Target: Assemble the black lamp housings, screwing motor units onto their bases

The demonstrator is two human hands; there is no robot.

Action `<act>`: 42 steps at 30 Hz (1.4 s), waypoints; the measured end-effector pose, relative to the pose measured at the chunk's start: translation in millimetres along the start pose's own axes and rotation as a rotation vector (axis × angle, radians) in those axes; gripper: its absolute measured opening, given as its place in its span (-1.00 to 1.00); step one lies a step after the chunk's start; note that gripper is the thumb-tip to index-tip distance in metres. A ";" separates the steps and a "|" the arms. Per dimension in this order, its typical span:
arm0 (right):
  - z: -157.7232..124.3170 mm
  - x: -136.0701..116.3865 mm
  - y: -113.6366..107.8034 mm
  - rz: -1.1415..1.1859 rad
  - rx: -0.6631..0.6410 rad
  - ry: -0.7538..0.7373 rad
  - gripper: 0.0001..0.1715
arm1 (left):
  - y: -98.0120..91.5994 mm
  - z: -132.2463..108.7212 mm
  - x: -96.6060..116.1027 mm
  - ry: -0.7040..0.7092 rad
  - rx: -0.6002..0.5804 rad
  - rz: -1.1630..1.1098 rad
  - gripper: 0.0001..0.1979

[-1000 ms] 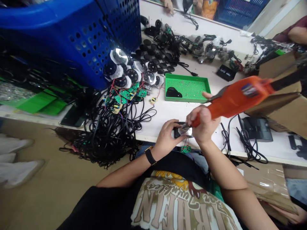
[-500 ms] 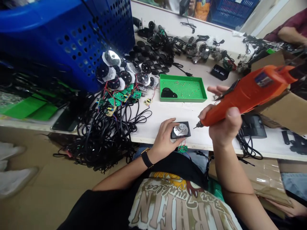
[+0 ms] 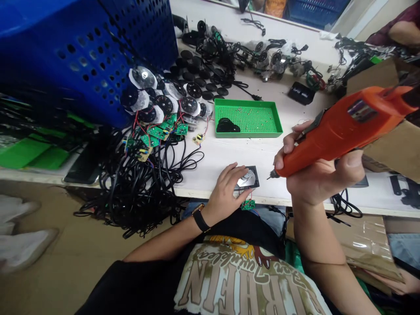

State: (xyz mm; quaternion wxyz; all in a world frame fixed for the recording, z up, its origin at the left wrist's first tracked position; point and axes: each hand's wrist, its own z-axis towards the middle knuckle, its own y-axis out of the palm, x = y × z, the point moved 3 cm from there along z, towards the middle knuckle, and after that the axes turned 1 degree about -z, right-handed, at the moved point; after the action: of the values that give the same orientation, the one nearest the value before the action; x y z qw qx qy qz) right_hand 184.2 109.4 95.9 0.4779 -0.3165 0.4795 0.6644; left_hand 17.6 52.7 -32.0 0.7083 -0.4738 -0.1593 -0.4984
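My left hand (image 3: 225,190) grips a small black square housing (image 3: 257,178) at the table's front edge, thumb at its near side. Its fingertips reach over the silver metal motor-like part (image 3: 248,179) inside. Red wires run from there to a green circuit board (image 3: 248,204) hanging just past the edge. My right hand (image 3: 311,179) is wrapped round an orange electric screwdriver (image 3: 341,124), held tilted above the table. The bit points down and left, a short way right of the housing and apart from it.
A green tray (image 3: 248,134) with small screws and black flat pieces lies beyond my hands. To the left are motor assemblies (image 3: 164,105), a heap of black cables (image 3: 138,205) and a blue crate (image 3: 98,57). A cardboard box (image 3: 393,144) stands at right.
My right fingers have closed further round the screwdriver, and its body has shifted slightly right. My left fingers now cover more of the silver part. The view has shifted a little.
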 end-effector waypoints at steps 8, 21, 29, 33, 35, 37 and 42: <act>-3.3 7.1 6.3 0.037 0.013 -0.005 -0.42 | -0.1 -1.0 0.5 0.005 0.005 0.003 -0.47; -6.7 17.3 -0.2 -0.171 -0.073 -0.091 -0.16 | 0.0 -1.1 -0.5 0.005 0.002 0.006 -0.46; -24.1 50.6 -0.2 -0.182 -0.041 -0.175 -0.81 | -0.4 0.6 4.5 0.030 0.034 0.050 -0.44; -26.6 58.9 7.1 -0.167 0.058 -0.252 -0.80 | -0.6 0.5 4.5 0.041 0.055 0.049 -0.46; -26.2 61.0 8.2 -0.209 0.091 -0.259 -0.74 | -0.1 0.1 3.9 0.040 0.061 0.049 -0.46; -25.4 62.8 7.7 -0.241 0.127 -0.247 -0.68 | 0.4 -0.2 3.3 0.036 0.061 0.047 -0.46; -25.1 66.3 7.1 -0.232 0.164 -0.242 -0.70 | 0.6 -0.7 2.4 0.021 0.056 0.033 -0.45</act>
State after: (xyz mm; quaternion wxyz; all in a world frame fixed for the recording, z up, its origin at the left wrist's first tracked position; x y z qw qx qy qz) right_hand 153.8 107.2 31.5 0.6296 -0.2475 0.4314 0.5968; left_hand 19.0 50.9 -31.0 0.7311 -0.4511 -0.1577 -0.4870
